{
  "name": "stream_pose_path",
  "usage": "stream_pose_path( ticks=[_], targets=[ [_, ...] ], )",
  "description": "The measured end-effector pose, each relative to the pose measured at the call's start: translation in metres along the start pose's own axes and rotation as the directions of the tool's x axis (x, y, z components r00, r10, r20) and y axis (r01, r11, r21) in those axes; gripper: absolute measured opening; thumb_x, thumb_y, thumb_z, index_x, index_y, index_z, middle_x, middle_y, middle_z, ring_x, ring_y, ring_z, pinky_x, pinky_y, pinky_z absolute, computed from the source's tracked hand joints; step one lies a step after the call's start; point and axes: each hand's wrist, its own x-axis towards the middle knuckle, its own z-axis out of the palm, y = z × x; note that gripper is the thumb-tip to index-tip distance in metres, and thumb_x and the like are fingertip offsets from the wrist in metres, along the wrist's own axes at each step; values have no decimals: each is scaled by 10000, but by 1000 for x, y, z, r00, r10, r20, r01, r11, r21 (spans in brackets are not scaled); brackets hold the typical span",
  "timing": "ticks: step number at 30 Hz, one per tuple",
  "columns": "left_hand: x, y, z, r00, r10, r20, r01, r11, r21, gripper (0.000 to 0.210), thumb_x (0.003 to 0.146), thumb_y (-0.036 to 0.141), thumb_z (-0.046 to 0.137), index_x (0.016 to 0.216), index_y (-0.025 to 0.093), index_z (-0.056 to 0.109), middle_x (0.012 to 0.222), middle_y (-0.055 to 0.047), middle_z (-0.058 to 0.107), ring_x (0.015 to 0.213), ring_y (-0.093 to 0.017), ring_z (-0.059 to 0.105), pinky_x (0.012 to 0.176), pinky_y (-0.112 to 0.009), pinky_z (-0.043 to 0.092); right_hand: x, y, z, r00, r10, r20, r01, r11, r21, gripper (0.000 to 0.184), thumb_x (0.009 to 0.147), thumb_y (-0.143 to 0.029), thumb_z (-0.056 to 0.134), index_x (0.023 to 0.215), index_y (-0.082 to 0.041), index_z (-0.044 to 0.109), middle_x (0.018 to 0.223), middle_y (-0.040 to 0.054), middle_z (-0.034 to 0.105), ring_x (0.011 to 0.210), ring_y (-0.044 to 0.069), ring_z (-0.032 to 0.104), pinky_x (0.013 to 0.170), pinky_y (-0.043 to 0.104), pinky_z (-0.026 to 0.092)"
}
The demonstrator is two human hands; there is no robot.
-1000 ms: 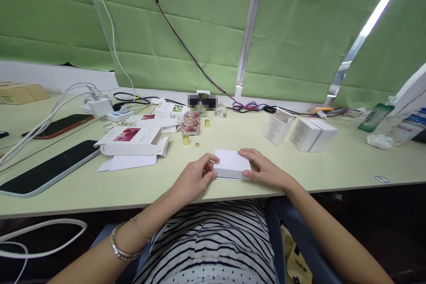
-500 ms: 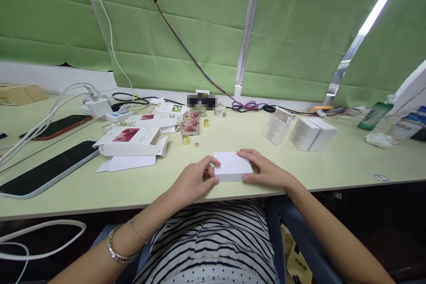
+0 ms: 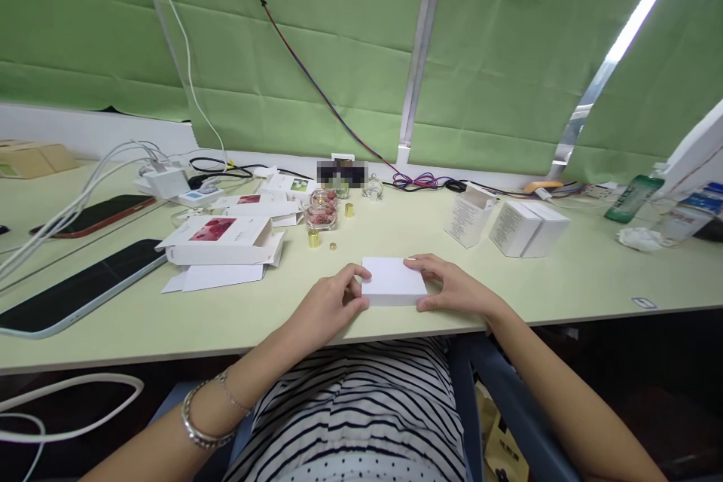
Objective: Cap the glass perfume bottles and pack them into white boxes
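Observation:
A plain white box (image 3: 394, 278) lies flat near the front edge of the desk. My left hand (image 3: 333, 301) grips its left end, the thumb at the front corner and the fingers curled at the top. Around the right end is my right hand (image 3: 452, 286), with fingertips on the back corner and thumb by the front corner. Beyond the box stand square glass bottles with pink contents (image 3: 321, 215), gold caps (image 3: 314, 239) and a small gold ring (image 3: 333, 246).
Flattened printed cartons (image 3: 220, 239) and a large phone (image 3: 84, 286) lie at left. White printed boxes (image 3: 517, 229) stand at right, one more (image 3: 470, 217) with its top open. Farther right are a green bottle (image 3: 633, 198) and crumpled tissue (image 3: 640, 239). Cables (image 3: 418, 181) run along the back.
Both hands stay at the two ends of the white box. My right thumb has shifted slightly at the front right corner; otherwise the view has moved only a little.

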Motion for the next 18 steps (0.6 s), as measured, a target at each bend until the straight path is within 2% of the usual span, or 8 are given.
stream_pose_path(
  ticks=[3,8,12,15,18],
  targets=[
    [1,-1,0,999,-14,-31,14,1000,-22,319,755,223,526,1064,217,448,807,26,585,750,-148,580,699,-270,435,0,-1,2,1000,14,-24,-14,1000,3,677,628,-354,737,1246,-234,488,1284,83,449,1171,206,469,1036,409,363],
    [3,-8,2,989,-62,-136,52,996,-75,557,716,319,601,1201,207,352,1032,-50,546,989,-200,546,826,-341,449,2,2,3,995,59,-85,-56,998,28,674,583,-335,763,1203,-214,527,1275,87,468,1165,213,475,1025,401,376],
    [5,-14,4,977,-106,-187,63,973,-223,745,695,385,643,1290,210,231,1236,-114,430,1160,-227,448,902,-375,434,5,-1,4,969,136,-204,-107,984,145,698,555,-342,776,1194,-209,529,1284,91,477,1150,224,491,1036,405,354],
    [5,-14,4,984,-87,-158,20,922,-386,857,678,392,673,1335,219,151,1362,-145,321,1206,-238,412,930,-381,428,8,-10,15,956,131,-263,-28,932,362,732,540,-370,783,1201,-210,509,1287,99,489,1162,238,485,1028,412,359],
    [2,-9,2,999,39,-35,-52,854,-517,842,671,381,692,1344,216,213,1350,-138,389,1179,-253,455,942,-396,426,12,-21,39,965,46,-259,96,856,507,767,526,-414,788,1206,-221,490,1281,97,500,1178,243,473,1017,419,373]
  ],
)
